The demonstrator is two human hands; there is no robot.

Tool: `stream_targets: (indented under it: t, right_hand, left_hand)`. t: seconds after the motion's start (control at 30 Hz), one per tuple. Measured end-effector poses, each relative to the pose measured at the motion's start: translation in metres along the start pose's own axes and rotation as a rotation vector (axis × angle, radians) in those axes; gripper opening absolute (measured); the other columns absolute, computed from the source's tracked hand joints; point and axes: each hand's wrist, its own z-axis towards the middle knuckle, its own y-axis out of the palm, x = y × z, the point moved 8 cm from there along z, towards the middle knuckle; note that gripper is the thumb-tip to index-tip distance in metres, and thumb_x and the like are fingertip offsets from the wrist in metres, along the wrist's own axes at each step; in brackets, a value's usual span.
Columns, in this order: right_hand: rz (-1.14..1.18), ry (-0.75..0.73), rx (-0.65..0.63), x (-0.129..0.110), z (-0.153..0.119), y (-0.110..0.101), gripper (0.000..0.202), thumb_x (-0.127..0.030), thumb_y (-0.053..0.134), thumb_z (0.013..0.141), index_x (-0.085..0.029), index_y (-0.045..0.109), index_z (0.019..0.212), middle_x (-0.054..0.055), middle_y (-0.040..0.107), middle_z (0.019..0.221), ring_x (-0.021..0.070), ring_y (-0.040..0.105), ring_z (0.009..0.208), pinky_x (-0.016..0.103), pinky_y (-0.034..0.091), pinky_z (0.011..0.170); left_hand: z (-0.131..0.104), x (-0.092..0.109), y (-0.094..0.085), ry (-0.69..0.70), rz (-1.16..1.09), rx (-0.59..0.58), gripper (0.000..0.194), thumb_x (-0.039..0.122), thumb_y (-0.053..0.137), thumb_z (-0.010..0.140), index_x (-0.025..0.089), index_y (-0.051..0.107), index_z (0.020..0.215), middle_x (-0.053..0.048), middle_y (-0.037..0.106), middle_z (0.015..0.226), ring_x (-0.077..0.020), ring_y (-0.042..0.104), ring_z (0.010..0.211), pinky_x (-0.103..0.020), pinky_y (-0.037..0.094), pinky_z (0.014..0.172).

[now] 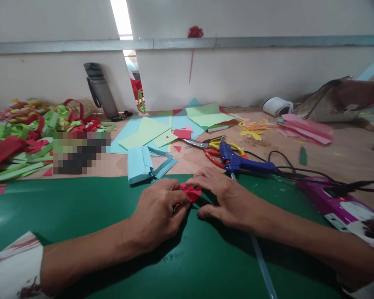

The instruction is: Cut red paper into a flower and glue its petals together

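Observation:
A small folded red paper piece (191, 192) is pinched at its left side between the thumb and fingers of my left hand (163, 207). From the right, my right hand (227, 195) reaches over with fingers stretched out, the fingertips touching the top of the red paper and the thumb apart below. Both hands are just above a green mat (81, 207). Behind my left hand stands a light blue folded paper bag (139, 164) with a handle-like strip. Close behind my right hand lies a blue hot glue gun (239, 160), a clear glue stick (262, 265) running below my wrist.
Scissors (212, 151) with orange and yellow handles lie by the glue gun. A purple power strip (339, 203) sits at right with black cables. Coloured paper sheets (149, 131) lie at the back; green and red strips (21, 141) are heaped left, near a grey bottle (102, 93).

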Motion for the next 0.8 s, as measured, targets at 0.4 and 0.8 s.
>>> stream_targets:
  t: [0.4,0.8]
  right_hand:
    - [0.153,0.018,0.018,0.006,0.013,0.011,0.004,-0.013,0.062,0.076,-0.016,0.062,0.079,0.004,0.057,0.080,0.0190,0.051,0.083,0.031,0.040,0.074]
    - [0.022,0.053,0.060,0.002,0.015,0.012,0.016,-0.012,0.055,0.080,-0.017,0.058,0.066,0.002,0.061,0.071,0.0173,0.050,0.078,0.032,0.035,0.075]
  left_hand:
    - [0.003,-0.003,-0.001,-0.077,-0.013,-0.039,0.020,0.017,0.049,0.082,0.018,0.062,0.066,-0.001,0.054,0.064,-0.0143,0.046,0.066,-0.029,0.035,0.063]
    - [-0.020,0.007,-0.005,0.123,0.100,-0.003,0.019,0.021,0.044,0.088,0.018,0.063,0.092,-0.006,0.063,0.088,-0.0184,0.052,0.080,-0.033,0.042,0.072]
